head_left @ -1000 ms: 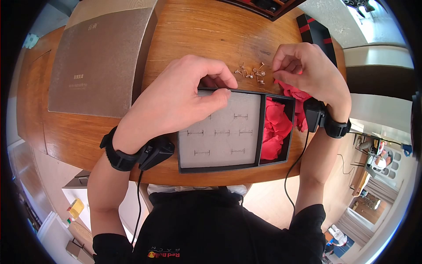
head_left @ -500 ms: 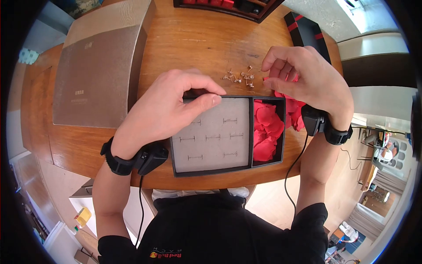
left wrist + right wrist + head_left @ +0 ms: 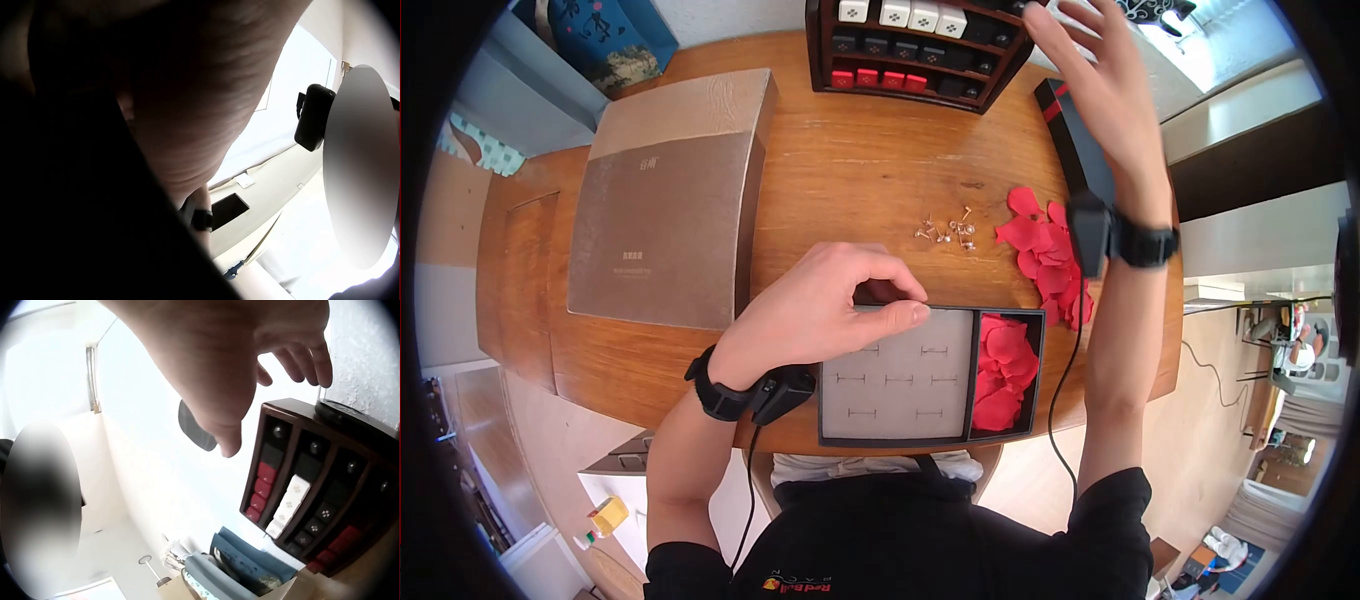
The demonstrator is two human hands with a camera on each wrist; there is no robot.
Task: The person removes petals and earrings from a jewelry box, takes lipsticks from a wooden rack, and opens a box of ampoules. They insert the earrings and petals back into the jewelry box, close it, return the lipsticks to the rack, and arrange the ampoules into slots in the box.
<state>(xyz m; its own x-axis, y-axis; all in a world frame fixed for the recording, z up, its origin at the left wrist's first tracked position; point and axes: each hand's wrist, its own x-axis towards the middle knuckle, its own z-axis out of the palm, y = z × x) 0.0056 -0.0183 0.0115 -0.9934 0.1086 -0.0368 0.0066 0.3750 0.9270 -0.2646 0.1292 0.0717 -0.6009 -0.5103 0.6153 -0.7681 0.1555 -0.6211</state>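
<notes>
A black-edged box [image 3: 821, 410] lies near the table's front, with a grey slotted pad [image 3: 897, 395] in its left part and red petals [image 3: 1004, 372] in its right. My left hand [image 3: 825, 305] rests at the box's back left edge, thumb over the pad, fingers bent; whether it grips the edge cannot be told. High at the right, my right hand [image 3: 1105, 90] reaches beside the dark wooden rack [image 3: 1000, 70], fingers spread and holding nothing. In the right wrist view that hand [image 3: 250, 369] hangs above the rack [image 3: 300, 412]. Several small metal pieces [image 3: 945, 232] lie behind the box.
Loose red petals [image 3: 1045, 255] lie right of the metal pieces. A big brown box [image 3: 665, 220] takes up the table's left. Behind the petals, partly under my right arm, is a black box with a red ribbon [image 3: 1080, 140]. A blue bag [image 3: 615, 45] stands at the back left.
My right hand has moved from beside the petals and metal pieces up to the rack, its fingers now straighter. The head view has shifted, showing more of the rack. My left hand stays at the box edge.
</notes>
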